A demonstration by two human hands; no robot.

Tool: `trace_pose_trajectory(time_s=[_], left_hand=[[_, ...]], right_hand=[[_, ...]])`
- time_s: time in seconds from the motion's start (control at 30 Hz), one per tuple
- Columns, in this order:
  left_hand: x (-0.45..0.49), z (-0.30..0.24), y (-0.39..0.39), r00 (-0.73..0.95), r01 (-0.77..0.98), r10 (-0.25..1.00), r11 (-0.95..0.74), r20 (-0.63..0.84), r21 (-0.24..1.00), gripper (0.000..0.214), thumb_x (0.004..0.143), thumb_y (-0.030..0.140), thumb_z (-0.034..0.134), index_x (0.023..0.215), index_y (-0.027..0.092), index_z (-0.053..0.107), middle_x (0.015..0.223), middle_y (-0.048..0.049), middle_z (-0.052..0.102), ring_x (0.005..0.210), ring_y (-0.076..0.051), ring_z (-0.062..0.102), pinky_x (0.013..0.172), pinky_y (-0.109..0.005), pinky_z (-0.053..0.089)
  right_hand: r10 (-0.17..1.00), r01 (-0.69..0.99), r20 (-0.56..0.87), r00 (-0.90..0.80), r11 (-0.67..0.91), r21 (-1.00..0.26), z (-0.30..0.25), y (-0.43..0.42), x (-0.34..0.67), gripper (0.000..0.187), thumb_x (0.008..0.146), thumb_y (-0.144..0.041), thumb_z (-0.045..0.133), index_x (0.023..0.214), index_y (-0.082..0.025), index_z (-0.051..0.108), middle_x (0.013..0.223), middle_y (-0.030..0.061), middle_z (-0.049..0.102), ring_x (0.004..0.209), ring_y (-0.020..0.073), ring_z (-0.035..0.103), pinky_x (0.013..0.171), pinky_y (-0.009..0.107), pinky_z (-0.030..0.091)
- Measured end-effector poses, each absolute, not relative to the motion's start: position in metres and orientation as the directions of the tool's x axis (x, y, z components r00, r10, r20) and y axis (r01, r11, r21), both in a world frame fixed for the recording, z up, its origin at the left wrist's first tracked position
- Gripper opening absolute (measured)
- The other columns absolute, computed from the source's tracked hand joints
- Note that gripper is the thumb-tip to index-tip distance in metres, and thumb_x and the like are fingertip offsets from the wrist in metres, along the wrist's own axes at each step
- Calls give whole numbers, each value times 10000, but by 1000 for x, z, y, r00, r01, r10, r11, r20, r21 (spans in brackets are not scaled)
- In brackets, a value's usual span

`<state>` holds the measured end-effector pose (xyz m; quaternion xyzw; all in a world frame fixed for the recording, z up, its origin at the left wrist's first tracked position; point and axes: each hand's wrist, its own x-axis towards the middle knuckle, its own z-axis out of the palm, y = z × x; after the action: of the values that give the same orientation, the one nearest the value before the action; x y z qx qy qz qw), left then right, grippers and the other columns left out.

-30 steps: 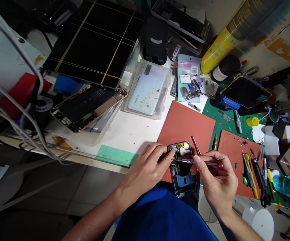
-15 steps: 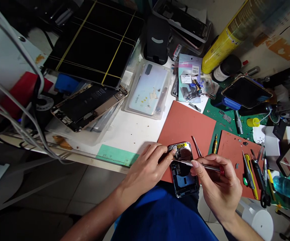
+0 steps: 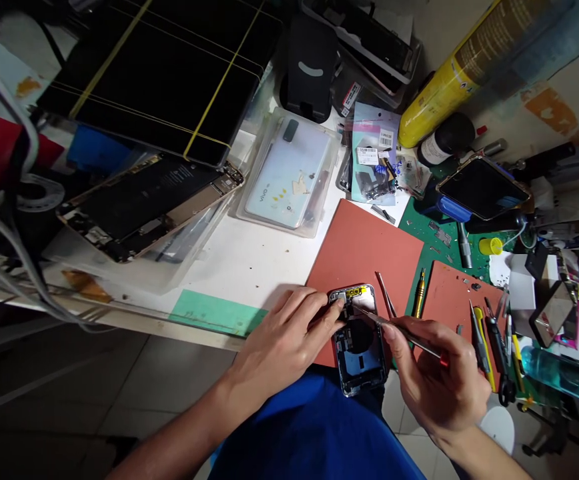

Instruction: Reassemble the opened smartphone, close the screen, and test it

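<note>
An opened phone (image 3: 361, 363), its inner parts and a yellow strip at the top exposed, lies over the mat's front edge, near the blue cloth of my clothing. My left hand (image 3: 292, 333) rests at its upper left, fingers bent and pressed on that edge; the thumb is hidden. Between the thumb and fingers of my right hand (image 3: 439, 373) is a slim metal pointed tool (image 3: 373, 316) with a red end. Its tip is over the upper part of the phone; contact is too small to tell. Tweezers (image 3: 384, 292) lie just right of the phone.
Beneath is a reddish mat (image 3: 364, 247). A gold screwdriver (image 3: 419, 293) lies to the right, beside a second mat (image 3: 444, 287) with several tools. A pale phone (image 3: 287, 180), an opened large phone (image 3: 149, 207) and banded black panels (image 3: 164, 73) occupy the left. A yellow can (image 3: 434, 107) stands behind.
My right hand has turned the tool, so its tip now points up and left, away from my left fingertips. The view has shifted slightly; my left hand stays on the phone.
</note>
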<state>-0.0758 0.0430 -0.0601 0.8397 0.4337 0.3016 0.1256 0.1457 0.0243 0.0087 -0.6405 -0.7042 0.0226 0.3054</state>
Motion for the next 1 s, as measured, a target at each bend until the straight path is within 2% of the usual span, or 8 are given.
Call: trace_pose_trajectory(time_s=[0.07, 0.2, 0.3, 0.47, 0.57, 0.8, 0.9, 1.0], left_hand=[[-76, -61, 43, 444, 651, 804, -593, 397, 474, 409, 986, 201, 703, 1373, 78, 652, 1144, -151, 686, 1081, -296, 602, 919, -474, 585], [-77, -62, 41, 467, 649, 799, -601, 379, 467, 409, 999, 165, 653, 1392, 54, 640, 1181, -167, 683, 1120, -307, 590, 953, -486, 579], [-78, -64, 40, 469, 648, 801, -598, 372, 472, 423, 986, 115, 631, 1403, 49, 635, 1201, -172, 681, 1135, -310, 588, 976, -490, 573], [-79, -64, 40, 467, 657, 805, -593, 366, 466, 415, 995, 93, 577, 1405, 71, 638, 1207, -169, 690, 1136, -295, 602, 977, -471, 580], [-79, -65, 40, 462, 658, 800, -599, 383, 458, 414, 986, 85, 577, 1394, 53, 643, 1199, -177, 689, 1133, -300, 604, 969, -476, 585], [-78, -65, 39, 450, 659, 801, -597, 395, 458, 407, 980, 75, 583, 1378, 40, 655, 1197, -172, 683, 1139, -311, 587, 969, -478, 590], [-78, -66, 38, 452, 655, 797, -601, 400, 458, 384, 987, 88, 578, 1357, 37, 666, 1196, -175, 677, 1140, -314, 583, 968, -479, 589], [-78, -66, 39, 452, 651, 793, -607, 409, 456, 378, 988, 91, 576, 1348, 27, 671, 1179, -180, 672, 1129, -320, 579, 956, -486, 589]], right_hand=[[918, 914, 395, -30, 184, -360, 9, 24, 145, 312, 901, -289, 861, 1172, -308, 709, 876, -10, 844, 517, 156, 738, 410, 259, 528], [936, 882, 337, -103, 243, -405, 9, 23, 145, 405, 884, -278, 876, 1242, -349, 700, 950, -23, 851, 631, 207, 796, 607, 314, 678], [944, 885, 317, -91, 223, -410, 9, 22, 146, 448, 840, -259, 914, 1236, -348, 725, 959, -27, 851, 657, 228, 808, 698, 351, 710], [925, 895, 355, -133, 266, -358, 11, 23, 145, 395, 843, -242, 908, 1199, -292, 745, 904, -7, 851, 615, 221, 792, 650, 328, 700], [945, 910, 304, -120, 227, -346, 13, 26, 145, 297, 869, -388, 881, 1091, -226, 768, 795, 7, 832, 505, 201, 732, 580, 316, 670], [960, 938, 258, -112, 188, -292, 19, 32, 139, 302, 946, -501, 776, 1022, -210, 766, 486, -62, 660, 344, 178, 596, 481, 298, 595], [950, 932, 272, -154, 231, -280, 21, 35, 135, 258, 959, -449, 777, 1060, -212, 756, 509, -62, 679, 351, 175, 611, 470, 292, 587], [928, 906, 280, -245, 322, -273, 24, 37, 134, 203, 970, -353, 779, 1117, -219, 741, 671, -31, 781, 457, 177, 706, 506, 277, 610]])
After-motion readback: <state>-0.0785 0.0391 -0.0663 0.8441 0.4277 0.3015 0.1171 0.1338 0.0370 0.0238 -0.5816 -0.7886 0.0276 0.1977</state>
